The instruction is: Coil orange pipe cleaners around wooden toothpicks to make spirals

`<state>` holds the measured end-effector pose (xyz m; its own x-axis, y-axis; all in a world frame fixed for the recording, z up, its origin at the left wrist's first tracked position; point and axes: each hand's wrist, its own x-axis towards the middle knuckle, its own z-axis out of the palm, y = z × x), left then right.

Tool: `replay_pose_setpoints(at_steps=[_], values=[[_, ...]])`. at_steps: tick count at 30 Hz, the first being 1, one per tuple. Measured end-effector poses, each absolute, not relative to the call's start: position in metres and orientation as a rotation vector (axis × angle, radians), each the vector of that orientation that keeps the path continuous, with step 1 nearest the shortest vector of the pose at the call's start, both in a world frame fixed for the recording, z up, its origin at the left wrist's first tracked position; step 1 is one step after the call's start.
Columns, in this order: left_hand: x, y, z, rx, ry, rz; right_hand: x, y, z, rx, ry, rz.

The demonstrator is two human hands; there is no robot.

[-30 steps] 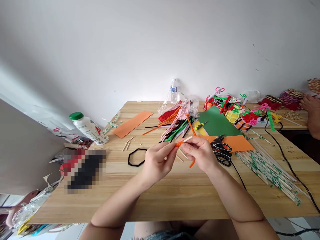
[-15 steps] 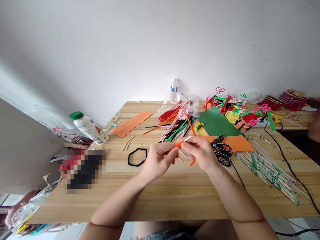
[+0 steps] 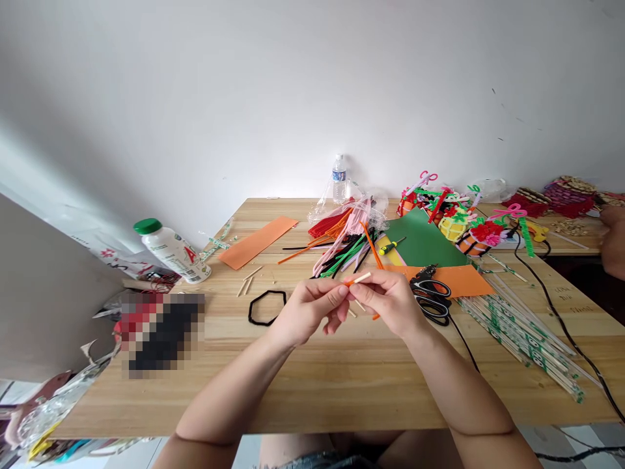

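My left hand is closed, thumb against fingers, around a short wooden stick with an orange pipe cleaner wound about it. My right hand meets it from the other side, its thumb and fingertips pinching the pipe cleaner on the stick. An orange end sticks out below the right fingers; the fingertips hide most of the wrapping. To the left, a black pipe-cleaner ring, bent into corners, lies flat on the wooden table. Black-handled scissors lie just right of my right hand.
Behind my hands lie bundled pipe cleaners, a yellow screwdriver and green card. Wrapped sticks and a black cable are at right. A white bottle stands left. Another person's hand shows at far right.
My hands have drawn closer together over the stick, and less of the orange wrapping and its hanging end shows. The other person's hand has come further into view at right.
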<state>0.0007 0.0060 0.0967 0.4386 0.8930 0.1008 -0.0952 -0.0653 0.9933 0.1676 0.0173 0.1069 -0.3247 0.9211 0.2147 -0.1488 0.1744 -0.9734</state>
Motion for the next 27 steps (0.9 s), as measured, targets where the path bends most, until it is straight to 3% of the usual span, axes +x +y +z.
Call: replay_pose_setpoints(at_steps=[5, 12, 14, 21, 24, 27], values=[[0.005, 0.003, 0.095, 2.035, 1.12, 1.406, 0.162, 0.019, 0.103, -0.883, -1.362, 1.361], [0.008, 0.004, 0.09, 2.24, 1.21, 1.482, 0.165, 0.021, 0.101, -0.884, -1.366, 1.41], [0.008, 0.004, 0.091, 2.114, 1.196, 1.427, 0.167, 0.022, 0.101, -0.867, -1.361, 1.441], [-0.004, 0.013, 0.1, 1.136, 0.608, 0.721, 0.171, 0.02, 0.105, -0.785, -1.532, 1.389], [-0.002, 0.013, 0.099, 1.24, 0.728, 0.818, 0.169, 0.021, 0.105, -0.845, -1.57, 1.255], [0.003, 0.008, 0.098, 1.728, 1.023, 1.148, 0.167, 0.023, 0.102, -0.927, -1.531, 1.193]])
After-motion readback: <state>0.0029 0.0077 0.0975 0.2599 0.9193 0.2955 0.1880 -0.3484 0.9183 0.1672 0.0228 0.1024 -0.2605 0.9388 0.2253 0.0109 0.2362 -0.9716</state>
